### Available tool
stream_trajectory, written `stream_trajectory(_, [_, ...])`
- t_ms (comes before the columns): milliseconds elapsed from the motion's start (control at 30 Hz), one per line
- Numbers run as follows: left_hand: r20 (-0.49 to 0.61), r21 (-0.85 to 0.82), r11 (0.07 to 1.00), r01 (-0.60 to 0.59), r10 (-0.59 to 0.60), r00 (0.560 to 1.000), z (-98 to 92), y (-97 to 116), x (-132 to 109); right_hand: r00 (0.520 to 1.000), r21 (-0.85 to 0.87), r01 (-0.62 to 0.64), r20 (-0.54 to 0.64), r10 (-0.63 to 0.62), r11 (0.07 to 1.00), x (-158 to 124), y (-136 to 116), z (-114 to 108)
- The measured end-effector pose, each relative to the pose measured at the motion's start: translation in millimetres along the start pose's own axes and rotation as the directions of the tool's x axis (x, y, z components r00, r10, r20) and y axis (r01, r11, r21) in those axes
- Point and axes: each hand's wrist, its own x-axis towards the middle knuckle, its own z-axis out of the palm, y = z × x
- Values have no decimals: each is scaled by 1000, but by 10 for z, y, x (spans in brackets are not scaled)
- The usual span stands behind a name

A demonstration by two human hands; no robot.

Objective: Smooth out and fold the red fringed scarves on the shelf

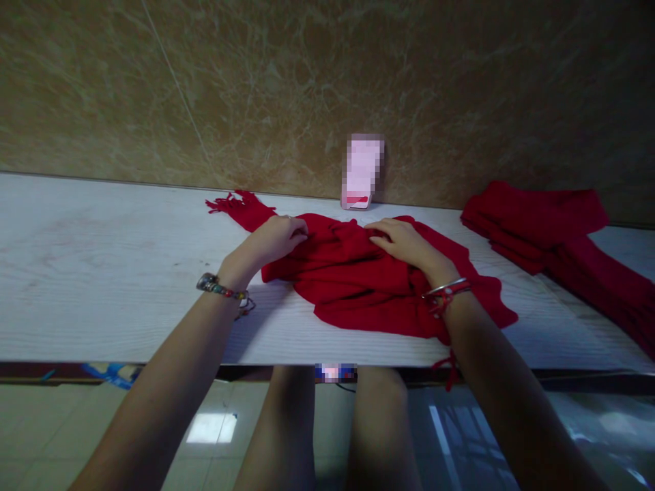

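Observation:
A red fringed scarf [353, 300] lies bunched and wrinkled in front of me. One fringed end points to the upper left, and some fringe hangs over the near edge below my right wrist. At the scarf's upper left part, my left hand [280, 235] has its fingers curled down into the cloth. My right hand [402, 241] grips a fold near the upper middle, its fingers bent and the thumb below them. The fingertips of both hands are partly hidden by the fabric.
Another red scarf [532, 218], folded over, lies at the right with one end trailing toward the front right. A pink phone [363, 170] leans against the brown marbled wall [245, 88]. The white wood-grain tabletop [102, 273] ends just above my knees.

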Motion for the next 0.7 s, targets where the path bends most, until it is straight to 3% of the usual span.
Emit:
stream_trajectory(233, [21,36,999,11,-12,1000,5,22,2,998,-44,-16,63,19,999,23,-31,15])
stream_trajectory(300, [15,38,999,34,-34,999,1,23,-5,999,-59,-41,8,42,997,25,-34,11])
stream_trajectory(400, [-65,42,993,114,-111,992,-25,12,-23,979,-81,-110,-179,94,991,21,-31,-22])
stream_trajectory(567, [-254,-16,951,307,-301,919,-133,-35,-56,833,-39,-255,-517,199,966,7,-3,-129])
stream_trajectory(700, [-334,-86,920,382,-388,859,-214,-48,-83,720,25,-292,-652,237,956,1,19,-184])
